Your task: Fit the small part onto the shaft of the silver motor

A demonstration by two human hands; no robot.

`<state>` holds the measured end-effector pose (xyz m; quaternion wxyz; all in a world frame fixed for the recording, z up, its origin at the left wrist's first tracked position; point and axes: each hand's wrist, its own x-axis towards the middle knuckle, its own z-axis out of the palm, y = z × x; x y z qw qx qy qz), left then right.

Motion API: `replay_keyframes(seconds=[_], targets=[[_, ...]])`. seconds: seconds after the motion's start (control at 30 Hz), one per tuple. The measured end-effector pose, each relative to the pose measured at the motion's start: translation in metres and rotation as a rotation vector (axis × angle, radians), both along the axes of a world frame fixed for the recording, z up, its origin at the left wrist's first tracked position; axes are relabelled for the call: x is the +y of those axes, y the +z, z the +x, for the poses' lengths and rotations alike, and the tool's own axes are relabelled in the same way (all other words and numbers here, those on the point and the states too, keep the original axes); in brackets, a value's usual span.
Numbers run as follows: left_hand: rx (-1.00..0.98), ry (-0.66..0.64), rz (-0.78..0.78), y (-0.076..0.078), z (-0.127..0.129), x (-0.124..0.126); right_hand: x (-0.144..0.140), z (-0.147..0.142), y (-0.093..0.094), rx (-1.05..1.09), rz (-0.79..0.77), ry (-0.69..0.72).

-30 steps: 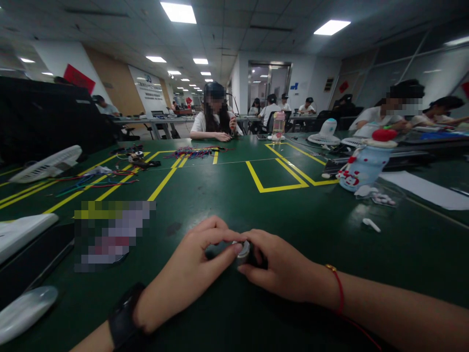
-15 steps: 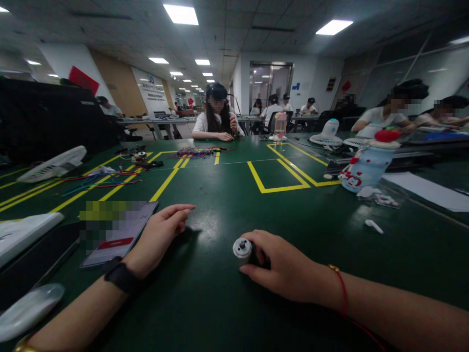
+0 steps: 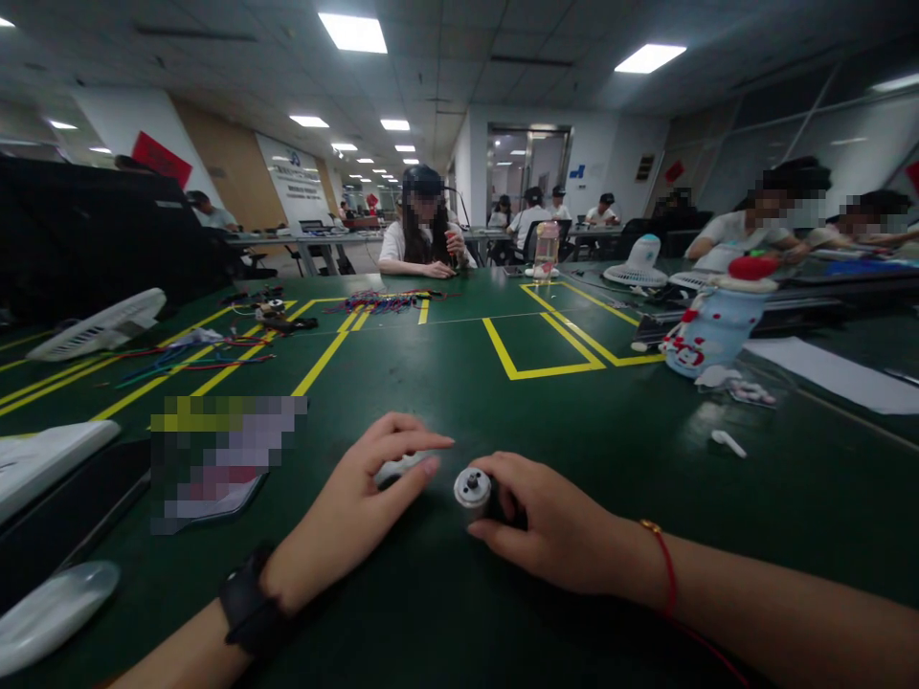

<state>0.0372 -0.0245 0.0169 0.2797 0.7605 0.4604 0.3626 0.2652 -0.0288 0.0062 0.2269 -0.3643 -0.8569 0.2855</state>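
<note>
Near the front edge of the green desk [image 3: 445, 383], about midway along it, the right hand [image 3: 552, 526] is closed round a small electric motor [image 3: 473, 490], its fingers wrapped over the dark body so that only the silvery end cap and stubby shaft show. Just beside it, the left hand [image 3: 351, 517] lies with fingers curled over a small pale part [image 3: 397, 468]; how firmly it holds cannot be told, and most of the part is hidden.

The motor looks like a rigid metal can: probably dense for its bulk, smooth and apt to roll, so the cylinder's sides are the sound place to grip, leaving the thin shaft alone. The pale part seems light, stiff plastic.

Count: one motor, one pale part, two hands of the wearer. Further off, one phone [image 3: 215, 459] toward the left edge, one snowman-shaped bottle [image 3: 707, 330] toward the right, and two white fans [image 3: 97, 325] [image 3: 636, 263].
</note>
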Motion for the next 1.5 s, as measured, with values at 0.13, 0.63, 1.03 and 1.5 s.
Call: replay_keyframes(seconds=[0.13, 0.63, 1.03, 1.5], targets=[[0.027, -0.061, 0.024, 0.002, 0.016, -0.013, 0.001, 0.000, -0.002, 0.019, 0.022, 0.015], [-0.024, 0.035, 0.054, 0.010, 0.021, -0.015, 0.000, 0.000, -0.001, 0.027, 0.024, 0.013], [0.294, -0.241, -0.049, -0.010, -0.009, 0.003, -0.001, 0.000, -0.001, 0.007, -0.025, 0.000], [0.265, -0.216, -0.123, -0.005, -0.014, 0.008, -0.001, 0.001, 0.001, 0.002, -0.027, 0.002]])
